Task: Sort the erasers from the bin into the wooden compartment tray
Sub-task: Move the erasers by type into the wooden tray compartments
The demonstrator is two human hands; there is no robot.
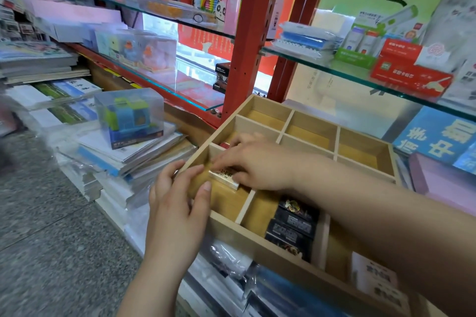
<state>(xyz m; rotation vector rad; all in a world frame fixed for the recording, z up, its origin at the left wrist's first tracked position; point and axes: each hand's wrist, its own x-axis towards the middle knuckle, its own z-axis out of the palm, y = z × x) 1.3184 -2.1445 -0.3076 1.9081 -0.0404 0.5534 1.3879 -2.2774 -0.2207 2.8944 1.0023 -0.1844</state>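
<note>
The wooden compartment tray (360, 159) lies tilted on stacked stationery at centre right. My right hand (257, 162) reaches into its near-left compartment and pinches a white eraser (224, 178) with dark print. My left hand (177, 203) grips the tray's left wall, fingers curled over the edge. Several black erasers (293, 226) are lined up in the near-middle compartment. A bit of red shows in the compartment behind my right hand. The far compartments show bare wood. The bin is not in view.
Stacks of wrapped booklets and a clear box with a blue-green toy (130, 116) stand left of the tray. A red shelf post (247, 41) and glass shelves with packaged goods rise behind. Grey speckled floor (51, 239) lies at lower left.
</note>
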